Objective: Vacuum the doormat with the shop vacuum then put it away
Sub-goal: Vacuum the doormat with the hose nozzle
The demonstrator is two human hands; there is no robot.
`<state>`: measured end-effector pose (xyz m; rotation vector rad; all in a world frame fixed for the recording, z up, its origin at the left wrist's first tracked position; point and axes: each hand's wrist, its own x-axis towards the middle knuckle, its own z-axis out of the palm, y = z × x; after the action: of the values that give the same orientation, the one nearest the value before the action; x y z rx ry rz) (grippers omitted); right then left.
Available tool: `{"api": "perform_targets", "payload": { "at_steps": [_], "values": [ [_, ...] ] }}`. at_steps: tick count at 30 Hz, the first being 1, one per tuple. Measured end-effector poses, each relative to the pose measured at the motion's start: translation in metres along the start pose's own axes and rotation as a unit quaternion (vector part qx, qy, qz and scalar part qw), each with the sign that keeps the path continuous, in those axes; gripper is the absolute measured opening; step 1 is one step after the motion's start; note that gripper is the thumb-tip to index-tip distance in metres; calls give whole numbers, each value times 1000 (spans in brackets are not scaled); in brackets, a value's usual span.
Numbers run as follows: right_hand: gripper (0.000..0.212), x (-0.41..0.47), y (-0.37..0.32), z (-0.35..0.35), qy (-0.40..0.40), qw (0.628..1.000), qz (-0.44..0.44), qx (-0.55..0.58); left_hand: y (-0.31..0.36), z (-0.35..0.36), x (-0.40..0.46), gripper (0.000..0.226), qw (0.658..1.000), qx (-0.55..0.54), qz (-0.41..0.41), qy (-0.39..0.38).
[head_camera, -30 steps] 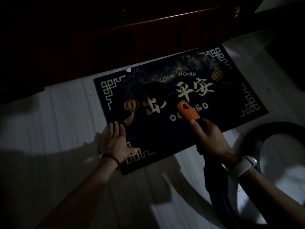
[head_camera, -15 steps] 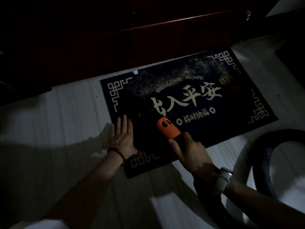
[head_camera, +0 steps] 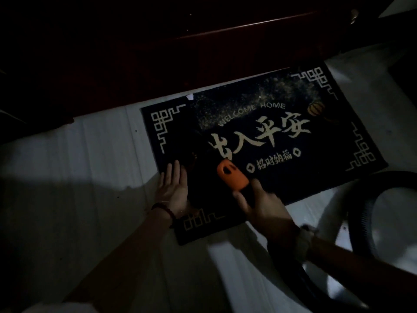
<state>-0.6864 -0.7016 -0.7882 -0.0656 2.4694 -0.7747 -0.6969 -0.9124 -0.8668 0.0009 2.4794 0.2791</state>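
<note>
A dark doormat [head_camera: 327, 141] with gold lettering and corner patterns lies on the pale floor in front of a dark door. My left hand [head_camera: 172, 188] rests flat, fingers straight, on the mat's left edge. An orange vacuum nozzle [head_camera: 232, 176] sits on the mat just right of that hand, near the lower left lettering. My right hand [head_camera: 262, 205] grips the dark wand behind the nozzle. A black ribbed hose [head_camera: 361, 213] loops from the wand across the floor at the lower right. The vacuum body is out of view.
A dark red door and threshold [head_camera: 203, 64] run along the mat's far edge. Pale floor [head_camera: 90, 166] spreads to the left and in front of the mat, partly in shadow. The room is dim.
The nozzle and my right hand have swept left and toward me across the mat, from over the middle lettering to beside my left hand. My left hand stays pressed on the mat's edge.
</note>
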Motion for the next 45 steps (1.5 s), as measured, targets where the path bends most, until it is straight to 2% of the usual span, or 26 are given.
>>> {"api": "perform_targets", "payload": {
  "at_steps": [3, 9, 13, 16, 20, 22, 25, 28, 32, 34, 36, 39, 45],
  "values": [
    [40, 3, -2, -5, 1, 999, -1, -32, 5, -3, 0, 127, 1000, -6, -11, -8],
    [46, 83, -57, -13, 65, 998, -20, -12, 4, 0, 0, 122, 1000, 25, -8, 2],
    [45, 72, -43, -9, 50, 999, -17, -14, 2, 1, -1, 121, 1000, 25, -3, 13],
    [37, 37, -17, -12, 34, 999, -2, -24, 0, 2, -1, 121, 1000, 6, 1, 16],
    [44, 41, -25, -13, 57, 993, -25, -101, 0, 0, -2, 125, 1000, -10, 3, 16],
    [46, 62, -37, -13, 76, 992, -29, -96, 1, 0, -3, 124, 1000, -3, 0, 17],
    [47, 86, -43, -25, 87, 995, 6, -37, 1, -2, -3, 126, 1000, 20, -1, -3],
    [45, 87, -27, -52, 110, 989, 79, 65, 3, -4, -3, 128, 999, 30, -7, -13],
    [47, 82, -13, -71, 184, 970, 150, 46, 4, -8, -2, 128, 999, 29, -10, -23],
    [44, 82, -25, -63, 153, 980, 117, 53, 4, -10, -1, 126, 999, 34, -4, -25],
    [42, 79, -46, -45, 83, 993, 60, 51, 5, -12, -1, 122, 999, 41, -1, -29],
    [46, 75, -68, -24, 32, 999, 6, -38, 6, -13, -1, 117, 998, 54, -6, -33],
    [44, 85, -23, -76, 66, 995, 68, -14, 12, -17, 3, 124, 997, 61, -23, -46]
  ]
}}
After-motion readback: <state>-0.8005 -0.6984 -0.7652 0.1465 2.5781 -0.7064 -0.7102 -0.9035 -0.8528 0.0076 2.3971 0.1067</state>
